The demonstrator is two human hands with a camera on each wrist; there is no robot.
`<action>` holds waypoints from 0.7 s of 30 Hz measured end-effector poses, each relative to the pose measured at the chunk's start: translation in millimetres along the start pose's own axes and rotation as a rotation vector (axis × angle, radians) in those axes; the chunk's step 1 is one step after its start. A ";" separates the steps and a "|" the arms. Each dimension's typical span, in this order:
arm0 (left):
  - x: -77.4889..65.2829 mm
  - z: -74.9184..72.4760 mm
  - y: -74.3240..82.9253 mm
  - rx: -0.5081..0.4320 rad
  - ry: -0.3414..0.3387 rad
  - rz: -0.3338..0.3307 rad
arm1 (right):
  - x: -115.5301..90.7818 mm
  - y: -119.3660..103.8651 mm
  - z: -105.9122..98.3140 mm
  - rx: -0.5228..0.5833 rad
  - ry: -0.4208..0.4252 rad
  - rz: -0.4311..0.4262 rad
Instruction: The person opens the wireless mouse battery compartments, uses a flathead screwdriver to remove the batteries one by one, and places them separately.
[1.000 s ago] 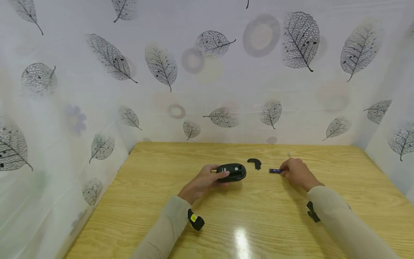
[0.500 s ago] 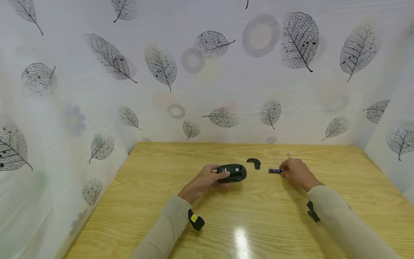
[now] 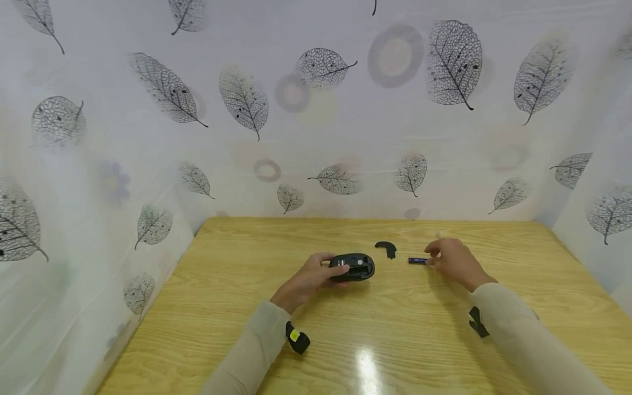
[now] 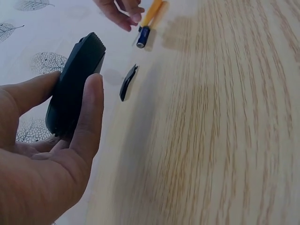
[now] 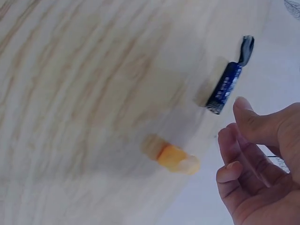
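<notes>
My left hand (image 3: pixel 308 274) grips a black computer mouse (image 3: pixel 359 260) with its underside up, and the empty battery slot shows. The thumb lies across that underside in the head view. From the left wrist view the mouse (image 4: pixel 75 84) is seen edge-on between thumb and fingers. A dark blue battery (image 3: pixel 417 261) lies on the table. Just right of it is my right hand (image 3: pixel 459 263), its fingers loosely bent and holding nothing. A small gap separates the thumb from the battery (image 5: pixel 224 89) in the right wrist view.
A curved black mouse cover (image 3: pixel 387 248) lies on the wooden table (image 3: pixel 247 247) between mouse and battery. Beyond the battery is an orange object with a pale end (image 5: pixel 173 158), its kind unclear. A leaf-patterned curtain (image 3: pixel 336 126) stands around the table's back and left side.
My right fingers have let go of the battery and lifted slightly off it; it stays on the table. The left hand keeps holding the mouse in nearly the same place.
</notes>
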State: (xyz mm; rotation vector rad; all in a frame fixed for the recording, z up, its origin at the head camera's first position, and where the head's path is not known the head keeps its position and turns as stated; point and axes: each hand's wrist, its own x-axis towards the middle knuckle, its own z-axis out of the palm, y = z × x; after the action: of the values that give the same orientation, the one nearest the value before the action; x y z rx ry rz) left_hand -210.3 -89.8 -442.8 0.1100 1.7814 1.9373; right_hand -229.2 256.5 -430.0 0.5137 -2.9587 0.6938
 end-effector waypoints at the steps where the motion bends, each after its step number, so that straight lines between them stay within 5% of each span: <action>1: -0.5 0.1 -0.6 0.005 0.003 0.000 | -0.4 -1.5 -0.8 0.000 0.008 -0.007; 21: -7.8 -1.6 -12.0 0.180 0.094 -0.025 | -7.1 -27.7 -2.5 0.024 0.041 -0.031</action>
State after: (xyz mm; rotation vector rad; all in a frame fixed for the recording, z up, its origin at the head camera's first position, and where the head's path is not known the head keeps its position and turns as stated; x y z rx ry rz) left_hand -200.5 -94.3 -452.3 0.0582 2.0069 1.7888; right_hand -213.4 236.4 -417.0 0.5396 -2.9012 0.7291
